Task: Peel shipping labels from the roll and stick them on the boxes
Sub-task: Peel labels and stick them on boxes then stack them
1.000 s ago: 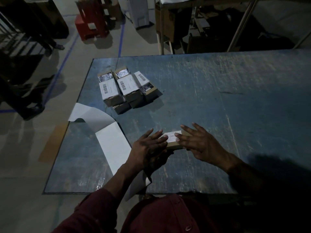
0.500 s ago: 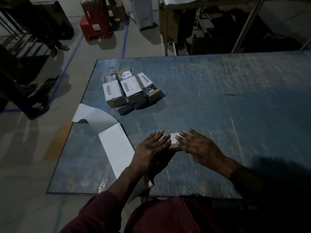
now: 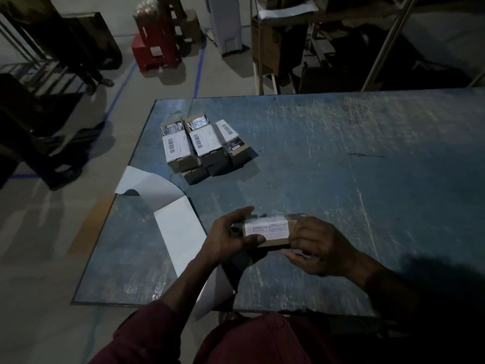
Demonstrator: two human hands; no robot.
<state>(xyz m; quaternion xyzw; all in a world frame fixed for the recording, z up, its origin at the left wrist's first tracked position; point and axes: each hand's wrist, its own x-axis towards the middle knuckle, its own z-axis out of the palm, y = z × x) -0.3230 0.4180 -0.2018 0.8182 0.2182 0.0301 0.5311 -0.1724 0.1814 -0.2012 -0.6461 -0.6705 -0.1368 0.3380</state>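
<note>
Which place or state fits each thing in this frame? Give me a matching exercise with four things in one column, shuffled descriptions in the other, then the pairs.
Things:
1. box with a label
2. group of labelled boxes
3. white backing strip
4. red stool

Places or states:
A. on the floor beyond the table
B. held between the left hand and the right hand
C. runs along the table's left side and curls over its edge
D. lying together near the table's far left corner

Pairs: 1-B, 2-D, 3-C, 4-A
</note>
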